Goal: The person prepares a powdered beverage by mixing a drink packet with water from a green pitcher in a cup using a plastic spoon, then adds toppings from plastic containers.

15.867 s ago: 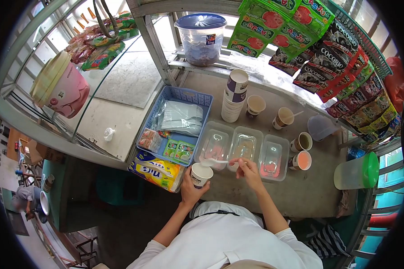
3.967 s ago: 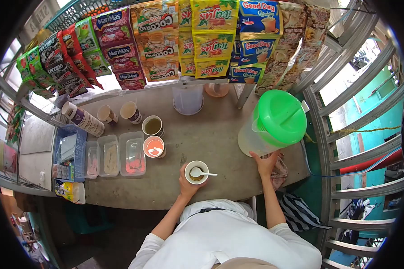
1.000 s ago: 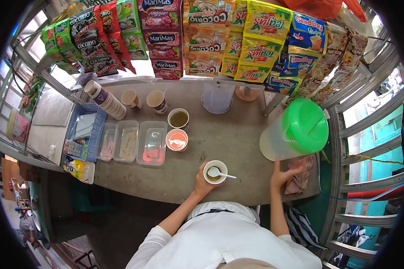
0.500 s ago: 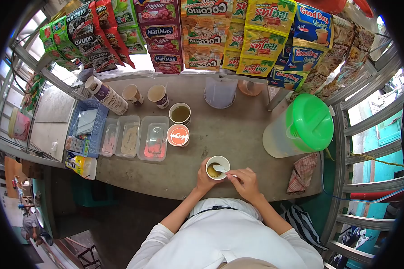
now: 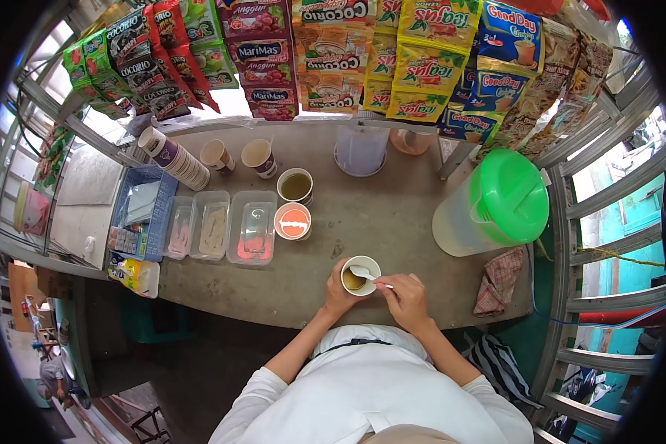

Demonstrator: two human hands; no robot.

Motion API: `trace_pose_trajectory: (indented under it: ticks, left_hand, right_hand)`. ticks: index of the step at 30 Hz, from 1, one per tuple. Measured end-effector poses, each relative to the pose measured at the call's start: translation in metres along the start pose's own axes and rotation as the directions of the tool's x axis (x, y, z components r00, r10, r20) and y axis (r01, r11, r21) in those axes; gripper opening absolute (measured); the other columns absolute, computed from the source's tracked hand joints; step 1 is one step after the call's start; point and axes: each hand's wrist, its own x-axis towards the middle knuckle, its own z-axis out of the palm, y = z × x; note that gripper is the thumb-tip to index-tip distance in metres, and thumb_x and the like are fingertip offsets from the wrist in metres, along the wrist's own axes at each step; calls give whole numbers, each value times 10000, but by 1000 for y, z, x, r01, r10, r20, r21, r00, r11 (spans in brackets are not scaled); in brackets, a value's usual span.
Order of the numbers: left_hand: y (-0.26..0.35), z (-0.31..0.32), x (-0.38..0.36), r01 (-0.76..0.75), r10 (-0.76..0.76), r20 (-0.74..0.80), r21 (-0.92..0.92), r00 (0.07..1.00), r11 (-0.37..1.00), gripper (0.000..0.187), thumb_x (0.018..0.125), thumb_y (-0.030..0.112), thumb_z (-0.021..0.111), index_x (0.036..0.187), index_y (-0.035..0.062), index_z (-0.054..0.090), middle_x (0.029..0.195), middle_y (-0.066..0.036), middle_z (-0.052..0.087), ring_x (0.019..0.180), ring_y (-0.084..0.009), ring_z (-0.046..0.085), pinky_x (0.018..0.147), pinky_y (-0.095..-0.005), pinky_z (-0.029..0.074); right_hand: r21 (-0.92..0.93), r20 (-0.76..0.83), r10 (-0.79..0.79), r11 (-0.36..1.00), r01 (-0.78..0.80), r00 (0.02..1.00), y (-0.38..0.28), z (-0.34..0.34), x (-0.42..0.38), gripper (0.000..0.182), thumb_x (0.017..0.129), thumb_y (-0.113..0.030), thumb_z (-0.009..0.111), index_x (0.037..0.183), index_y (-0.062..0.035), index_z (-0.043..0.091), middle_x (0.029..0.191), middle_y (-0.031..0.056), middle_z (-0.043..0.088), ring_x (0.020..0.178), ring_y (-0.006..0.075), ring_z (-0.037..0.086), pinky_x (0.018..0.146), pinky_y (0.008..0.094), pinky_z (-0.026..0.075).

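Near the front edge of the table, my left hand [image 5: 338,294] is wrapped round the left side of a white paper cup [image 5: 374,266]. A yellowish-brown liquid lies in the bottom of it. My right hand [image 5: 405,300] pinches the handle of a white plastic spoon [image 5: 364,274], whose bowl is inside the cup. Further back and to the left stands a paper cup with orange liquid [image 5: 293,221], bright reflections on its surface. Just behind it is a paper cup with greenish-brown liquid [image 5: 297,185].
A large jug with a green lid [image 5: 510,196] stands at the right, beside a checked cloth [image 5: 499,282]. Left are plastic containers [image 5: 251,227], a blue basket [image 5: 142,211] and stacked cups [image 5: 175,159]. Drink sachets [image 5: 333,55] hang along the back.
The spoon bowl has shifted slightly up and left within the cup, my right hand moving a little with it. My left hand keeps its hold on the cup.
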Motion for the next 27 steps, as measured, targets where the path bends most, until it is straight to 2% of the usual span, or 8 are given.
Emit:
trace_pose_trajectory:
  ticks: [6, 9, 12, 15, 18, 21, 24, 27]
  left_hand:
    - [-3, 0, -1, -13, 13, 4, 9, 1000, 1000, 929, 542, 228, 913, 1283, 53, 382, 1157, -155, 595, 1016, -338, 624, 839, -402, 524]
    - [-1, 1, -1, -32, 32, 7, 25, 999, 999, 928, 542, 233, 914, 1282, 53, 384, 1161, -156, 594, 1016, -340, 624, 839, -403, 524]
    - [1, 0, 0, -21, 21, 0, 12, 1000, 1000, 921, 547, 236, 913, 1280, 52, 386, 1164, -159, 592, 1015, -341, 623, 836, -404, 524]
    - [1, -1, 0, -32, 32, 10, 14, 999, 999, 914, 553, 238, 912, 1278, 49, 388, 1162, -161, 592, 1016, -339, 624, 831, -403, 525]
    - [1, 0, 0, -42, 42, 11, 16, 999, 999, 910, 554, 237, 912, 1275, 48, 390, 1158, -161, 594, 1018, -336, 624, 830, -402, 526]
    - [1, 0, 0, -30, 30, 9, 8, 1000, 1000, 903, 554, 231, 911, 1272, 49, 393, 1156, -161, 596, 1015, -335, 625, 829, -400, 527]
    - [4, -1, 1, -29, 29, 4, 13, 1000, 999, 894, 557, 223, 909, 1269, 50, 396, 1148, -159, 600, 1006, -334, 628, 826, -400, 528]
    - [5, -2, 2, -33, 33, 1, 16, 999, 999, 892, 557, 221, 908, 1268, 50, 397, 1137, -158, 605, 998, -333, 631, 823, -399, 529]
  right_hand:
    - [20, 119, 113, 993, -116, 986, -5, 2, 0, 89, 853, -140, 633, 897, -82, 684, 800, 46, 671, 656, 208, 597, 580, 329, 379]
    - [34, 69, 63, 997, -66, 996, -6, 2, 2, 91, 857, -136, 624, 896, -79, 684, 796, 49, 669, 655, 214, 595, 585, 331, 380]
    - [106, 134, 61, 991, -76, 989, -5, 4, 1, 95, 860, -136, 622, 892, -71, 684, 785, 53, 664, 647, 218, 588, 585, 331, 378]
    - [1, 99, 85, 996, -85, 991, -8, 0, 2, 103, 865, -143, 621, 887, -63, 682, 789, 57, 666, 649, 215, 589, 586, 332, 379]
    - [102, 98, 95, 989, -105, 991, -8, 3, 0, 113, 869, -154, 622, 875, -57, 680, 785, 62, 667, 628, 213, 581, 579, 330, 374]
    - [74, 137, 145, 985, -156, 980, -6, 1, -2, 123, 867, -163, 629, 873, -55, 688, 760, 59, 667, 595, 208, 565, 570, 325, 368]
    - [57, 41, 131, 989, -133, 991, -9, 1, 1, 100, 858, -147, 648, 858, -67, 709, 745, 65, 679, 549, 196, 538, 565, 308, 356]
    - [142, 81, 137, 979, -148, 987, -9, 3, -1, 104, 854, -158, 659, 875, -79, 723, 757, 63, 689, 554, 186, 542, 569, 309, 359]
